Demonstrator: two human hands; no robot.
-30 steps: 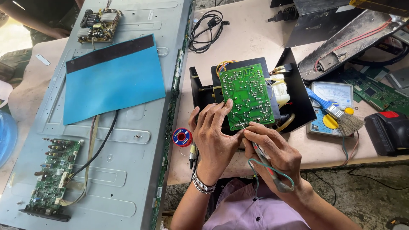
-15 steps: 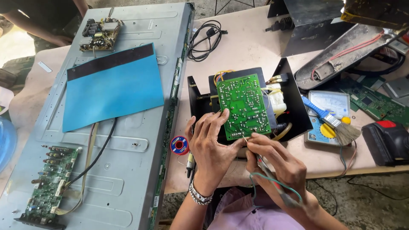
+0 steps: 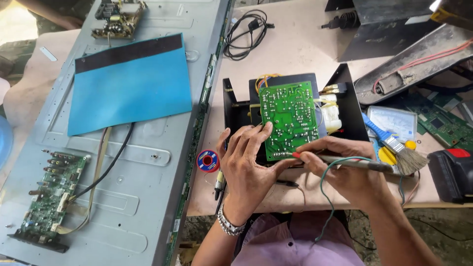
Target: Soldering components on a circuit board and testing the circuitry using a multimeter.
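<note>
The green circuit board (image 3: 289, 118) stands tilted, solder side up, against a black metal chassis (image 3: 345, 106) in the middle of the pale surface (image 3: 295, 44). The left hand (image 3: 246, 165) is spread open against the board's lower left edge, fingers (image 3: 256, 135) pressing on it and the thumb reaching toward the bottom edge. The right hand (image 3: 340, 170) is clenched around a slim soldering iron (image 3: 340, 160) with a red collar, its tip touching the board's lower edge just beside the left thumb; a green cable (image 3: 322, 197) loops down from the tool.

A small red and blue solder spool (image 3: 208, 161) lies just left of the left hand. A blue-handled brush (image 3: 394, 145) rests to the right of the chassis, near a red and black device (image 3: 451, 172). On the left, a large grey metal panel (image 3: 143, 197) carries a blue sheet (image 3: 130, 88) and 2 more circuit boards, 1 at the lower left (image 3: 51, 197) and 1 at the top (image 3: 118, 17). A coiled black cord (image 3: 246, 29) lies at the top of the surface.
</note>
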